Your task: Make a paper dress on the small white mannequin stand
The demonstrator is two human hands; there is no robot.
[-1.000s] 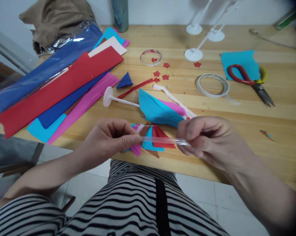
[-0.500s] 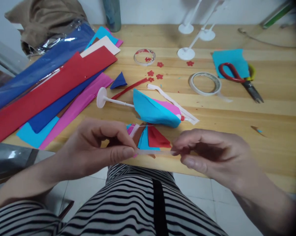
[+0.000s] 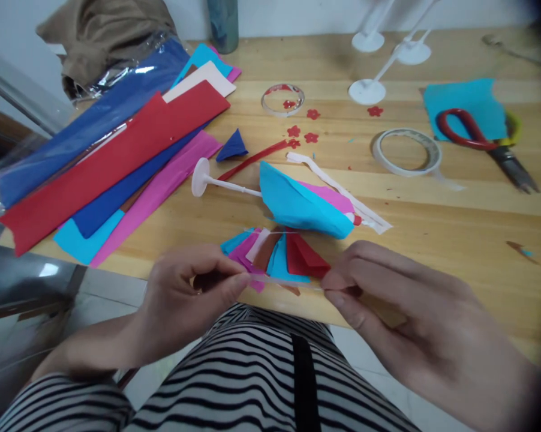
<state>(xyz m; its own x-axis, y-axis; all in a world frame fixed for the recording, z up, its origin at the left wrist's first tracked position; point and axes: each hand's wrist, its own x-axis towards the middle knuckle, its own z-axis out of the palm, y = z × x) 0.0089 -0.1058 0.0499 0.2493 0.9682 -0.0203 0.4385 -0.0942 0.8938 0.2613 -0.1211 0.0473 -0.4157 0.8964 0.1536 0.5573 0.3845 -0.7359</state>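
Observation:
A narrow whitish strip of tape [image 3: 288, 281] is stretched between my two hands near the table's front edge. My left hand [image 3: 198, 294] pinches its left end between thumb and forefinger. The other end is pinched by my right hand [image 3: 378, 294]. Just behind the strip, a fan of coloured paper pieces [image 3: 264, 252] in blue, pink, white, brown and red lies on the wood. Beyond that fan, a white stand [image 3: 228, 186] lies on its side, with blue paper [image 3: 304, 204] wrapped round its upper part and some pink paper showing.
Long coloured paper sheets [image 3: 117, 162] are piled at the left. Tape rolls [image 3: 408, 171], red-handled scissors [image 3: 486, 141], a blue paper square [image 3: 463, 99] and small red flowers [image 3: 313, 114] lie to the right and centre. White stands [image 3: 367, 93] stand upright at the back.
My right thumb and fingers have closed together on the strip's right end. The strip now slants slightly down to the right. The view has shifted, so the table's things appear farther right.

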